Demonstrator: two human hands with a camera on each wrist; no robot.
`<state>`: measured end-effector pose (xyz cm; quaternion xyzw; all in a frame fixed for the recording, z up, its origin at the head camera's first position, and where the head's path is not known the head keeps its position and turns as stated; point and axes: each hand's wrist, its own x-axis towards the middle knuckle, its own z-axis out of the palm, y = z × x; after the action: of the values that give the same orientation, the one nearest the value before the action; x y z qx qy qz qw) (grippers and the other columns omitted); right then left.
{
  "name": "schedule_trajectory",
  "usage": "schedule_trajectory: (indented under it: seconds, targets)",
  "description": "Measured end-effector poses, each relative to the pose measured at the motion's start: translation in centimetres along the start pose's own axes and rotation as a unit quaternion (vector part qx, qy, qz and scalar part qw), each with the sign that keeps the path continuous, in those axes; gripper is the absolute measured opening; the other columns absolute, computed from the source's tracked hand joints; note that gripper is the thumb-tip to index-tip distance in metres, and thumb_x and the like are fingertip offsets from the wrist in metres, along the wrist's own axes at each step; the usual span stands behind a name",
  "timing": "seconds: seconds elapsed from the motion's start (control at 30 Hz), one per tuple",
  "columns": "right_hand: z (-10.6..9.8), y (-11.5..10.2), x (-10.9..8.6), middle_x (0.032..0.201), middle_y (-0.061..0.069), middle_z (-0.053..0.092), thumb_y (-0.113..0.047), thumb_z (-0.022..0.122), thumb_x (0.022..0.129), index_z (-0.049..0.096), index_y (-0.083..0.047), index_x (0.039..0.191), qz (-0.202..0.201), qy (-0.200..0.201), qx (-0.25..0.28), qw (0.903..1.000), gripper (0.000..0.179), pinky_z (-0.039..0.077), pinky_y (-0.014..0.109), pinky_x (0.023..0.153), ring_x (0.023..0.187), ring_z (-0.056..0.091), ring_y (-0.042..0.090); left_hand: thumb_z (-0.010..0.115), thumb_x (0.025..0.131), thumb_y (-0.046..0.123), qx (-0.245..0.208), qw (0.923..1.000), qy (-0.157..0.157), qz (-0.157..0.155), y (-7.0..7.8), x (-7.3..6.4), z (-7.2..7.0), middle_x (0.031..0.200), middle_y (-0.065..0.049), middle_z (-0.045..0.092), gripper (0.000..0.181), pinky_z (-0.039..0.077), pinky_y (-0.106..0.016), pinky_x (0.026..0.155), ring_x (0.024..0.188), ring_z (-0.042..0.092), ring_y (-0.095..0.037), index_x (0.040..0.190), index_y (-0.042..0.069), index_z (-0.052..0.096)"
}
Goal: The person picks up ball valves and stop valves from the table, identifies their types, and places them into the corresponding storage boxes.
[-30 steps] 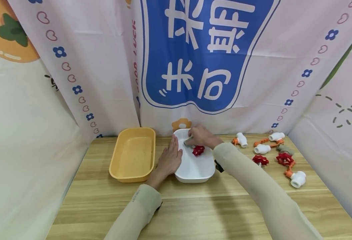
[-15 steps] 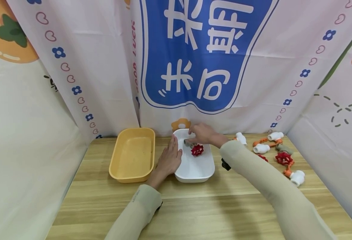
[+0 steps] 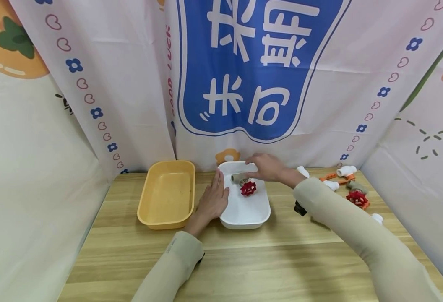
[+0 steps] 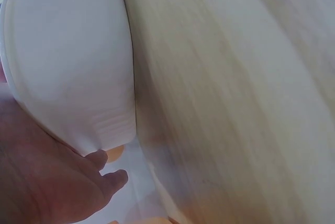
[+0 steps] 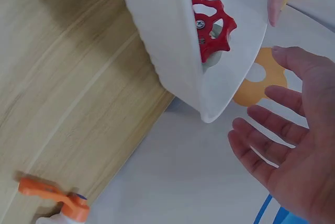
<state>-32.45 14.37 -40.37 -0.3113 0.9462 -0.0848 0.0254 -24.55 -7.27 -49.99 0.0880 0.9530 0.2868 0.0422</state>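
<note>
A gate valve with a grey body and red handwheel point(image 3: 248, 188) lies in the back half of the white tray point(image 3: 244, 216). My left hand point(image 3: 211, 200) rests along the tray's left side, fingers straight and pointing to the back. In the left wrist view that hand point(image 4: 49, 177) lies against the outer wall of the white tray point(image 4: 73, 62). Over the tray's back right corner is my right hand point(image 3: 268, 168), holding nothing. The right wrist view shows this hand point(image 5: 303, 135) with fingers spread, apart from the red handwheel point(image 5: 213, 28).
To the left stands a yellow tray point(image 3: 143, 209). On the table's right side lie white ball valves point(image 3: 346, 171) with orange handles and another red-wheeled gate valve point(image 3: 356, 197). My right sleeve point(image 3: 342, 224) partly covers valves there. A printed cloth point(image 3: 142, 138) hangs behind the table.
My right hand has let go of the gate valve and moved right and back, with its arm shifting right. The valve now lies in the white tray. My left hand has not moved.
</note>
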Motion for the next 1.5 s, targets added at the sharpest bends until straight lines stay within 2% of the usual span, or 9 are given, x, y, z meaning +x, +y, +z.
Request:
schedule_trajectory:
  seconds: [0.13,0.27,0.5,0.87,1.23,1.4,1.5]
  targets:
    - [-0.1,0.5,-0.9,0.129,0.018,0.073,-0.035,0.08,0.095,0.074,-0.005,0.131,-0.009,0.006,-0.005,0.9999,0.047,0.059,0.048,0.099,0.111,0.072,0.032,0.023,0.115,0.04,0.0,1.0,0.001,0.004,-0.1,0.0,0.0,0.179,-0.005,-0.011,0.069,0.015,-0.054,0.132,0.165,0.007,-0.029,0.17,0.006,-0.002]
    - [-0.1,1.0,-1.8,0.131,0.017,0.071,-0.036,0.08,0.095,0.073,-0.006,0.133,-0.001,0.007,-0.007,1.0,0.048,0.059,0.049,0.099,0.111,0.071,0.032,0.024,0.115,0.039,-0.004,1.0,0.003,0.009,-0.1,0.0,0.0,0.179,-0.007,-0.01,0.069,0.016,-0.054,0.132,0.165,0.007,-0.03,0.17,0.005,-0.002]
    - [-0.6,1.7,-3.4,0.133,0.016,0.071,-0.037,0.079,0.096,0.071,-0.004,0.135,-0.009,0.015,-0.009,0.9998,0.051,0.058,0.052,0.101,0.119,0.069,0.034,0.025,0.115,0.038,-0.007,0.9999,0.007,0.011,0.0,0.0,0.0,0.179,-0.008,-0.008,0.069,0.017,-0.054,0.131,0.165,0.008,-0.031,0.17,0.004,0.0]
    - [-1.1,2.7,-5.8,0.13,0.014,0.072,-0.035,0.08,0.095,0.073,-0.007,0.132,-0.013,0.029,-0.033,0.999,0.047,0.061,0.053,0.094,0.114,0.072,0.034,0.025,0.115,0.04,-0.003,0.9999,0.008,0.008,0.0,-0.1,0.0,0.179,-0.007,-0.008,0.07,0.017,-0.053,0.131,0.164,0.009,-0.031,0.17,0.004,0.001]
    - [-1.3,4.1,-8.7,0.127,0.019,0.072,-0.035,0.082,0.093,0.072,-0.001,0.131,-0.035,0.048,-0.046,0.9971,0.052,0.061,0.054,0.091,0.111,0.072,0.038,0.026,0.115,0.039,-0.009,0.9999,0.009,0.006,0.0,-0.3,-0.1,0.179,-0.007,-0.009,0.07,0.018,-0.052,0.131,0.164,0.01,-0.031,0.17,0.006,-0.001]
    - [-1.1,4.9,-10.0,0.126,0.02,0.071,-0.036,0.082,0.094,0.071,-0.003,0.133,-0.025,0.04,-0.059,0.9971,0.052,0.063,0.052,0.085,0.104,0.073,0.035,0.025,0.115,0.041,-0.007,0.9999,0.008,0.001,-0.1,-0.3,0.0,0.179,-0.006,-0.008,0.07,0.018,-0.052,0.131,0.164,0.01,-0.031,0.17,0.007,-0.001]
    - [-1.1,5.2,-10.7,0.127,0.02,0.071,-0.034,0.082,0.094,0.071,-0.003,0.134,-0.021,0.036,-0.057,0.9975,0.051,0.062,0.053,0.086,0.104,0.073,0.034,0.024,0.115,0.041,-0.004,0.9999,0.009,0.003,-0.1,-0.2,0.0,0.179,-0.005,-0.009,0.07,0.018,-0.052,0.131,0.164,0.01,-0.03,0.17,0.007,-0.001]
